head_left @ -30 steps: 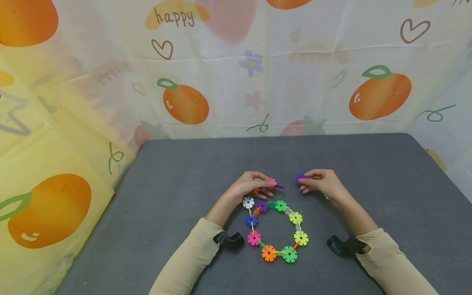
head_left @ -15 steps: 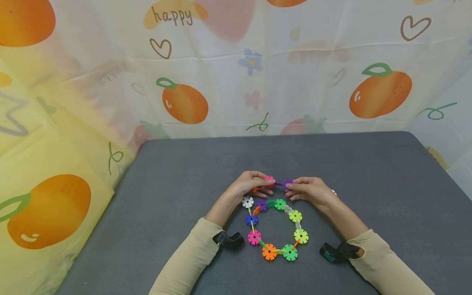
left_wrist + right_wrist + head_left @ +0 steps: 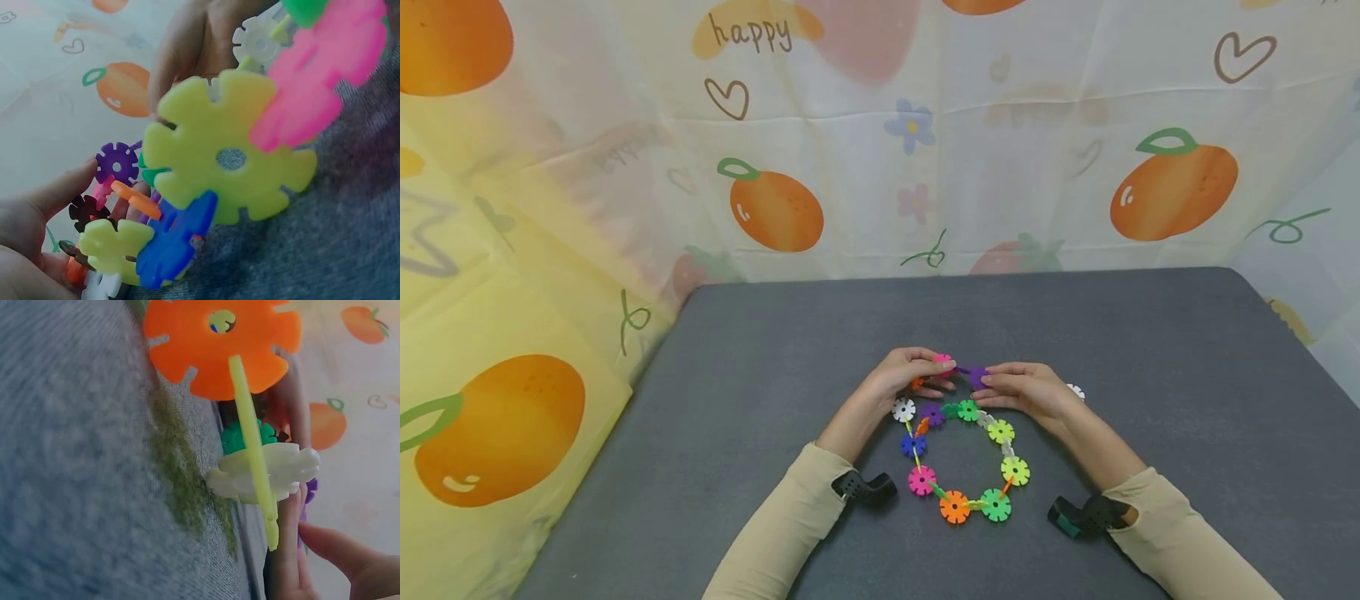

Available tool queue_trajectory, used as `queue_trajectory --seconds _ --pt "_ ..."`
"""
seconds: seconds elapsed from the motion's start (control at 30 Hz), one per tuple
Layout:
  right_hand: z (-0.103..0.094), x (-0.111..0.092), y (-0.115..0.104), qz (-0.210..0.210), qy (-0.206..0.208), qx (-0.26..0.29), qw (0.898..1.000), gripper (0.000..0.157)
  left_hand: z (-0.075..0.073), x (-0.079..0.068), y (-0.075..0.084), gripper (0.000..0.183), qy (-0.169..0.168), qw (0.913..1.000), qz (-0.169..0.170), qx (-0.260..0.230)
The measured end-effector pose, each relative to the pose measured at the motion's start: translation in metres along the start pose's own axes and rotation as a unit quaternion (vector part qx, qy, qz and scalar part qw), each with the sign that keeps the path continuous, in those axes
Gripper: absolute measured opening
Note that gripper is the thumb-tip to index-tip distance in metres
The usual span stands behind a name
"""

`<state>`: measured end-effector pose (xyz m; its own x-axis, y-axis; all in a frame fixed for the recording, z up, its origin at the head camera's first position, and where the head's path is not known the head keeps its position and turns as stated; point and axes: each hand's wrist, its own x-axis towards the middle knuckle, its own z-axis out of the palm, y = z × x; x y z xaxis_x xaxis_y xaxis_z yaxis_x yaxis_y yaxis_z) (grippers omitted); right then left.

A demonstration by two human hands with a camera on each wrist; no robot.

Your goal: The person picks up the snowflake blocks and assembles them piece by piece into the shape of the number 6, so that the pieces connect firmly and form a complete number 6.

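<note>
Notched plastic snowflake discs are linked edge to edge into a colourful chain that forms a ring below my hands. My left hand pinches a pink disc at the far side of the ring, with an orange disc partly hidden under its fingers. Opposite it, my right hand pinches a purple disc between thumb and fingers. A thin purple piece, seen edge-on, spans the gap between pink and purple. In the left wrist view, a large yellow disc and a blue one fill the foreground.
A white disc shows just behind my right wrist. Another white disc sits at the ring's upper left, near my left wrist. The grey table ends at a fruit-printed cloth behind it.
My right hand has moved left with the purple disc, up to the thin purple piece beside the pink disc. The ring's near side has shifted slightly right and away. My left hand has barely moved.
</note>
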<state>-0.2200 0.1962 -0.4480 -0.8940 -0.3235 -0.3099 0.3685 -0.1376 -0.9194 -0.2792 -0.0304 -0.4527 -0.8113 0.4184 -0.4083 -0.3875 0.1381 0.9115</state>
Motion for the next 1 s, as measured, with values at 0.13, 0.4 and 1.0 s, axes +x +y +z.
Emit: queue_trajectory --seconds 0.13,0.4,1.0 --pt "-0.001 -0.0002 -0.0001 0.006 -0.001 -0.012 1.0 0.049 0.0003 -0.0002 -0.0003 0.026 -0.002 1.0 0.002 0.0" --pt "-0.0012 0.0032 0.001 0.008 0.013 -0.003 1.0 0.039 0.0005 -0.0011 -0.0016 0.026 -0.013 0.9998 0.011 0.003" --pt "0.0001 0.0051 -0.0048 -0.026 0.028 -0.107 0.993 0.042 0.0001 -0.0064 0.0004 0.04 -0.05 0.9959 0.051 0.056"
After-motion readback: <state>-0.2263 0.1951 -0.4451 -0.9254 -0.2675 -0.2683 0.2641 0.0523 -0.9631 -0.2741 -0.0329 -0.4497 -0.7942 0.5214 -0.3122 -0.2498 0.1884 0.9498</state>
